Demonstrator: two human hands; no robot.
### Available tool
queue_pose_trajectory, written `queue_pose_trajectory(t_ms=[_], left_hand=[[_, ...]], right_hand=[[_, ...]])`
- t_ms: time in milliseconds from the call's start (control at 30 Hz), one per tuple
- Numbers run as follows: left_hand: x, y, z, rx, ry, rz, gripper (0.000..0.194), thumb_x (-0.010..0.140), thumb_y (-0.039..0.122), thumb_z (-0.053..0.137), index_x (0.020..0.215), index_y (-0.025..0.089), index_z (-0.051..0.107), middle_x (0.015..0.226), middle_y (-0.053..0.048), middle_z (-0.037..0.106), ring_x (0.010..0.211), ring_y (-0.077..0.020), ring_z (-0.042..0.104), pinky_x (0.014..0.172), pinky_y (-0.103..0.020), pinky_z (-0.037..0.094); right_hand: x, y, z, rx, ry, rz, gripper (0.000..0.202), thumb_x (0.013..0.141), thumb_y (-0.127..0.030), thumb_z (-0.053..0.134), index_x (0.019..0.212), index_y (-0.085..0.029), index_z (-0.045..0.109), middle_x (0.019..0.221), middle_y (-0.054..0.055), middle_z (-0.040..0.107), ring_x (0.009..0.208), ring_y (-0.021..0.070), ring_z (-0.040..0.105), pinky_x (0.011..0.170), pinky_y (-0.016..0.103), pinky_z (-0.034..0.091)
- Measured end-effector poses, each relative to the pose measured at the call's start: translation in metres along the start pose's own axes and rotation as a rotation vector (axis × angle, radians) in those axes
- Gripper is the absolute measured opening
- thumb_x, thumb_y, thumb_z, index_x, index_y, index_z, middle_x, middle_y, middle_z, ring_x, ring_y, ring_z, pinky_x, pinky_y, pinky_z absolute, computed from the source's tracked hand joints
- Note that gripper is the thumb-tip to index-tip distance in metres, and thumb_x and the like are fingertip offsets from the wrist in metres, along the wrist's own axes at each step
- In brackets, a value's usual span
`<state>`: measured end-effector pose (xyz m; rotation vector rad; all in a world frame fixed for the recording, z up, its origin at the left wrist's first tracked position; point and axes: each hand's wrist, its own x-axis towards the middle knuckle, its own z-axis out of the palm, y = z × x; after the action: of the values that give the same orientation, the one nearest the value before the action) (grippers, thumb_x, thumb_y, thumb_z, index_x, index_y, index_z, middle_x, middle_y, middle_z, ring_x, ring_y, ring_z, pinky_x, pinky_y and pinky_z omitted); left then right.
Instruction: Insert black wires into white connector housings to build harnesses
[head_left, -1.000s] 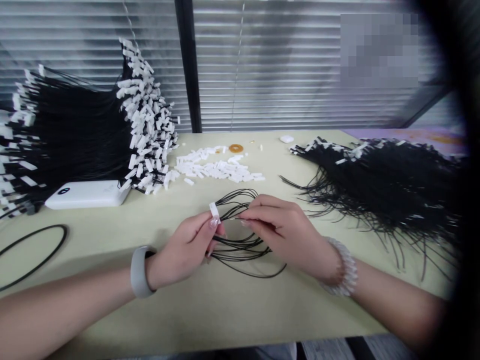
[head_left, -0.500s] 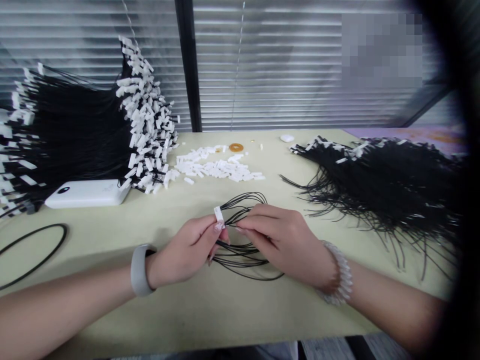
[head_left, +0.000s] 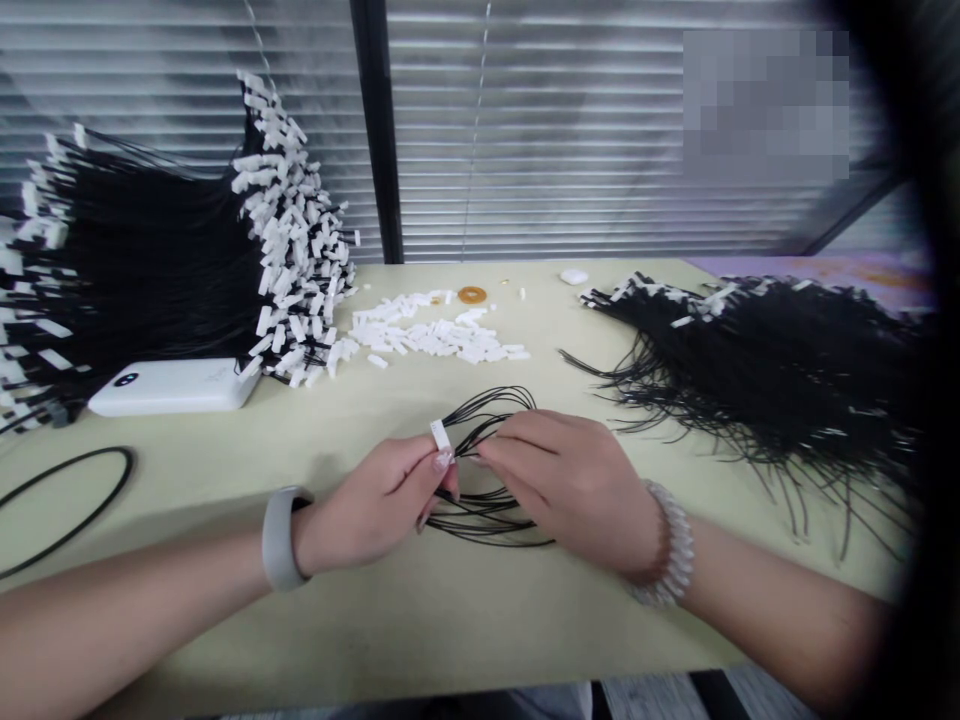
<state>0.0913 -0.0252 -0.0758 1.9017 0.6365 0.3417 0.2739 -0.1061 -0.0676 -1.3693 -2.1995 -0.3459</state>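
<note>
Between thumb and fingers, my left hand (head_left: 386, 490) pinches a white connector (head_left: 440, 435) that stands upright at the middle of the table. Thin black wires (head_left: 487, 400) run from the connector and loop round to the right, some above and some below my fingers. My right hand (head_left: 566, 485) is closed at the fingertips on a wire just right of the connector. The wire ends inside its grip are hidden.
Loose white connectors (head_left: 450, 338) and an orange ring (head_left: 472, 295) lie beyond my hands. A tall wire stack (head_left: 165, 260) and a white power bank (head_left: 176, 386) are on the left. Another wire heap (head_left: 780, 370) lies right; a black cable loop (head_left: 67, 460) rests at far left.
The connector has shifted very slightly right and down in my left hand's pinch. The lower wire loops have drawn in a little under my right hand.
</note>
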Motion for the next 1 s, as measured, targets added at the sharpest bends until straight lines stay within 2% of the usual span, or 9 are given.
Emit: queue_pose_trajectory(t_ms=[267,400,667,833,1000], left_hand=[[-0.0017,-0.0008,0.0001,0.13,-0.039,0.128,0.031,0.091,0.03,0.029,0.073,0.018,0.051,0.053,0.002,0.046,0.048,-0.011,0.043,0.049,-0.021,0.035],[-0.0017,0.0,0.0008,0.115,-0.027,0.119,0.031,0.091,0.03,0.029,0.072,0.018,0.051,0.051,0.003,0.045,0.046,-0.0107,0.042,0.048,-0.021,0.034],[-0.0015,0.0015,0.0017,0.154,0.009,0.115,0.029,0.091,0.028,0.03,0.073,0.018,0.05,0.05,0.003,0.045,0.045,-0.0103,0.04,0.047,-0.021,0.032],[-0.0013,0.0013,0.0011,0.246,-0.004,0.148,0.029,0.092,0.026,0.029,0.074,0.017,0.049,0.052,0.004,0.046,0.047,-0.0096,0.042,0.05,-0.021,0.033],[-0.0021,0.0024,0.0,0.302,-0.044,0.172,0.027,0.092,0.024,0.028,0.077,0.017,0.049,0.054,0.005,0.046,0.048,-0.0087,0.043,0.052,-0.021,0.034]], right_hand=[[-0.0014,-0.0038,-0.0017,-0.196,-0.012,-0.091,0.017,0.084,-0.016,0.046,0.078,-0.017,0.062,0.067,0.001,0.054,0.06,0.0137,0.042,0.051,0.03,0.028],[-0.0001,-0.0047,-0.0034,-0.237,0.014,-0.114,0.017,0.083,-0.015,0.046,0.077,-0.017,0.062,0.066,0.001,0.054,0.06,0.0142,0.042,0.051,0.03,0.027],[0.0027,0.0011,0.0012,0.052,-0.148,0.037,0.024,0.086,-0.015,0.037,0.073,-0.015,0.057,0.069,0.003,0.051,0.067,0.0131,0.043,0.06,0.026,0.034],[0.0029,0.0011,0.0003,0.09,-0.18,0.042,0.022,0.087,-0.019,0.038,0.072,-0.015,0.053,0.07,0.002,0.05,0.068,0.013,0.041,0.062,0.026,0.034],[0.0041,0.0004,-0.0012,0.071,-0.253,0.039,0.012,0.084,-0.015,0.042,0.075,-0.015,0.05,0.073,0.002,0.05,0.069,0.0134,0.04,0.063,0.027,0.033]])
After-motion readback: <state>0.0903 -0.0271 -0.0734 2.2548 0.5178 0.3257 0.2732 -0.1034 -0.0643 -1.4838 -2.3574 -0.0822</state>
